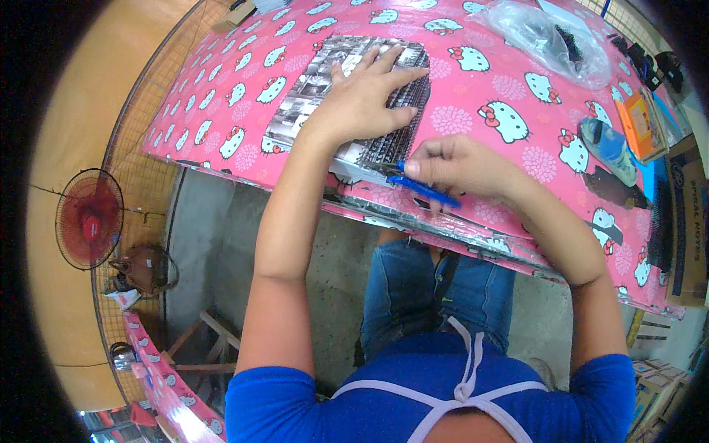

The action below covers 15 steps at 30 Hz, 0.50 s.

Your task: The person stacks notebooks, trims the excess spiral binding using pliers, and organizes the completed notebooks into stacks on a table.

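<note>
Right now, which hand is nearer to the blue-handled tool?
Right. The right hand holds the blue-handled tool; the left hand is farther off, lying flat on the black-and-white patterned sheet, up and left of the tool.

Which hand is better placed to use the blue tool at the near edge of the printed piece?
Right hand, probably: it holds the blue tool near that edge, while the left hand lies spread on the printed piece.

Shirt: royal-blue fabric top [413, 362] with short sleeves [269, 387] ending above the elbows
Straps: pale lilac cloth ties [464, 391], knotted, with loose ends
Legs: faded blue denim jeans [484, 295]
Hands: left hand [362, 100] and right hand [454, 166], bare
</note>
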Each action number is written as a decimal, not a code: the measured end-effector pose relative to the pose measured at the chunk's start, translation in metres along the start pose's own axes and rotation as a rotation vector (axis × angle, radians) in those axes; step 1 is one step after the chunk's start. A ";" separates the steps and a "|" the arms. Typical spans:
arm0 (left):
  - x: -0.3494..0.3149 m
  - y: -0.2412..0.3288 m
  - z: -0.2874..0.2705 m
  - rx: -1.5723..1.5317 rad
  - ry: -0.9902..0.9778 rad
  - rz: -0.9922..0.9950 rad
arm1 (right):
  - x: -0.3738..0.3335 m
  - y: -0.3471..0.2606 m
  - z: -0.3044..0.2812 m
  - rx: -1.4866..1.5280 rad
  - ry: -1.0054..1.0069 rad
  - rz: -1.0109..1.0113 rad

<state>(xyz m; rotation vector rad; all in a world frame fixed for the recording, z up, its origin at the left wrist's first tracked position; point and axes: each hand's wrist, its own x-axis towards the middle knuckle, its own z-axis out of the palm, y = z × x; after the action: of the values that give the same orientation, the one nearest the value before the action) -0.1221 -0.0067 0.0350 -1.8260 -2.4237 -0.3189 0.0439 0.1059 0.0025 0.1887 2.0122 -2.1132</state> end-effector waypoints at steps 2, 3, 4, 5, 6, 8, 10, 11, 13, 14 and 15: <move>-0.001 -0.004 0.001 -0.013 0.010 0.015 | -0.001 0.000 0.011 -0.504 0.242 -0.507; -0.003 -0.005 0.001 -0.034 0.018 0.020 | -0.013 -0.006 0.009 -0.562 0.163 -0.283; -0.003 -0.006 0.002 -0.058 0.030 0.033 | -0.014 -0.001 0.008 -0.676 0.214 -0.404; -0.002 -0.006 0.002 -0.081 0.043 0.045 | -0.014 0.007 0.006 -0.790 0.263 -0.525; -0.002 -0.006 0.002 -0.091 0.048 0.050 | -0.015 0.012 0.004 -0.903 0.312 -0.647; -0.002 -0.007 0.002 -0.107 0.061 0.050 | -0.019 0.014 0.003 -0.935 0.351 -0.679; -0.001 -0.010 0.004 -0.123 0.079 0.080 | -0.019 0.015 0.003 -0.996 0.415 -0.756; -0.001 -0.011 0.006 -0.132 0.088 0.096 | -0.017 0.015 0.004 -1.041 0.460 -0.816; -0.001 -0.015 0.008 -0.147 0.107 0.116 | -0.013 0.014 0.007 -1.086 0.492 -0.856; 0.000 -0.016 0.009 -0.155 0.116 0.125 | -0.011 0.013 0.009 -1.086 0.478 -0.834; 0.000 -0.016 0.010 -0.157 0.107 0.124 | -0.010 0.013 0.010 -1.086 0.464 -0.812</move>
<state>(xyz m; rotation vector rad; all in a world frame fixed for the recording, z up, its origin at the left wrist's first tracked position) -0.1374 -0.0086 0.0239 -1.9557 -2.2603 -0.5960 0.0573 0.0959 -0.0068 -0.4230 3.6160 -0.8951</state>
